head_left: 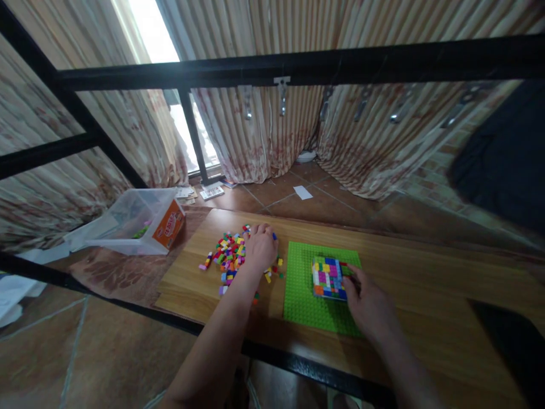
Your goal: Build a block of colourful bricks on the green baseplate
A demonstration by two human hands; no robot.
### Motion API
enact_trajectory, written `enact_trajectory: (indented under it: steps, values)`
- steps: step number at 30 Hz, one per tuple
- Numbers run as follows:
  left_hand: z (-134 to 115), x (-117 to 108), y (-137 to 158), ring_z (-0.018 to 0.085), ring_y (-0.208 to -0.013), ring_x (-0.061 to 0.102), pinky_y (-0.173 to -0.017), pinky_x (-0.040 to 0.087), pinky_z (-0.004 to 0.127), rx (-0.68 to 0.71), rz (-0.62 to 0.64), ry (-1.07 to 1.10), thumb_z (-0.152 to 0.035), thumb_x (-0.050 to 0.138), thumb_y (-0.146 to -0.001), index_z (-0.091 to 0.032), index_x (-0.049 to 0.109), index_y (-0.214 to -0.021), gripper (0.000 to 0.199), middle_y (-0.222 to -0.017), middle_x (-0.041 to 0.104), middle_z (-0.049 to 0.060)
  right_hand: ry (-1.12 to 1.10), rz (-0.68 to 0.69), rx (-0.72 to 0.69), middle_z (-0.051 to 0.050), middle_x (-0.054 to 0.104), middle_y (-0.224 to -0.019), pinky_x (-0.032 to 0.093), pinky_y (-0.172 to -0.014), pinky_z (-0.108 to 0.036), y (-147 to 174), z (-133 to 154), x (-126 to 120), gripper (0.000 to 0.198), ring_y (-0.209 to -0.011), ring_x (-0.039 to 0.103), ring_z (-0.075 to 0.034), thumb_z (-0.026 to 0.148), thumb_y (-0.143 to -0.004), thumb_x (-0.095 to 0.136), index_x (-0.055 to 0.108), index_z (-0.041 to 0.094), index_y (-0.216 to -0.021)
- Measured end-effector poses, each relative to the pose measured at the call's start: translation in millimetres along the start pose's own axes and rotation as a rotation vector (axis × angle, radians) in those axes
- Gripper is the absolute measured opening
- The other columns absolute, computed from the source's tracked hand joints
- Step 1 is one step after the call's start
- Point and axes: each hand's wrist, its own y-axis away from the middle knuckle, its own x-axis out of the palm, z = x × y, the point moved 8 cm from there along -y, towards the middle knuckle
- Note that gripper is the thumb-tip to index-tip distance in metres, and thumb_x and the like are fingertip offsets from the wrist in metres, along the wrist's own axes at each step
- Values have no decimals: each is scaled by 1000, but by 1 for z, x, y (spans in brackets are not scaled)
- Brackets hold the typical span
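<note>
A loose pile of small coloured toy bricks (pixel 230 253) lies on the wooden board. My left hand (pixel 260 249) reaches down into its right side, fingers curled together with the tips hidden, so any brick in them cannot be seen. To the right is a green studded baseplate (pixel 300 289). On it sits a squarish multicoloured brick structure (pixel 327 276), with yellow, pink, white, blue and red pieces on top. My right hand (pixel 369 298) closes on the structure's right edge, its thumb at the near side and a finger farther back.
Left of the board stands a clear plastic tub (pixel 140 241) with an orange label and a few pieces inside. A black metal rail (pixel 315 372) runs along the near edge. Another black bar (pixel 230 72) with hanging clips crosses ahead, in front of striped curtains (pixel 289 130).
</note>
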Motion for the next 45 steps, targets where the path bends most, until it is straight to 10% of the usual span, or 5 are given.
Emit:
enact_trajectory:
  steps: [19, 29, 45]
  values:
    - [-4, -19, 10, 32, -115, 53, -97, 39, 49, -32, 58, 3, -18, 55, -78, -21, 70, -88, 18, -115, 67, 9, -55, -27, -4, -13, 69, -112, 49, -87, -37, 1, 11, -10, 39, -99, 66, -24, 27, -92, 42, 56, 16, -127]
    - [-55, 4, 56, 13, -66, 59, -62, 45, 23, -76, 204, 1037, -27, 63, -74, -17, 66, -76, 11, -71, 66, 0, -36, -4, 24, -14, 67, -117, 47, -91, -37, 1, 13, -12, 38, -103, 65, -25, 26, -94, 42, 56, 16, -127]
    - [-83, 14, 69, 11, -69, 59, -68, 47, 23, 12, -9, 716, -15, 62, -80, -20, 69, -83, 9, -84, 68, 1, -46, 12, 7, -14, 67, -114, 45, -92, -36, -1, 13, -11, 37, -103, 64, -26, 26, -94, 43, 55, 13, -127]
